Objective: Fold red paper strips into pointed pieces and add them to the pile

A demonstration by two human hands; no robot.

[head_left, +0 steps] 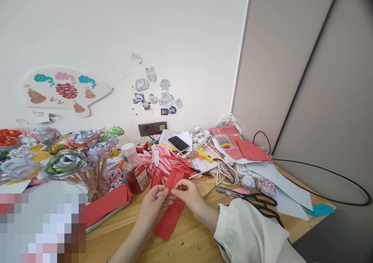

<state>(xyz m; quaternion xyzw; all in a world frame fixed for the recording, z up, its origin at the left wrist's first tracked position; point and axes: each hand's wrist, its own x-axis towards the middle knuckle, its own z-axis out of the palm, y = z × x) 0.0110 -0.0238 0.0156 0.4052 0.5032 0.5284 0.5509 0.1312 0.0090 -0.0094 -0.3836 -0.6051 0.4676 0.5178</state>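
Note:
A long strip of red paper lies on the wooden table in front of me, its upper part lifted. My left hand pinches the strip from the left, fingers closed on it. From the right, my right hand pinches the same strip near its fold. The two hands meet fingertip to fingertip over the paper. Behind them is a heap of folded red and pink paper pieces.
Black-handled scissors lie right of my white sleeve. A jar of red material, paper flowers on sticks, a stack of red sheets, a phone, a yellow glue gun and a black cable surround the work spot.

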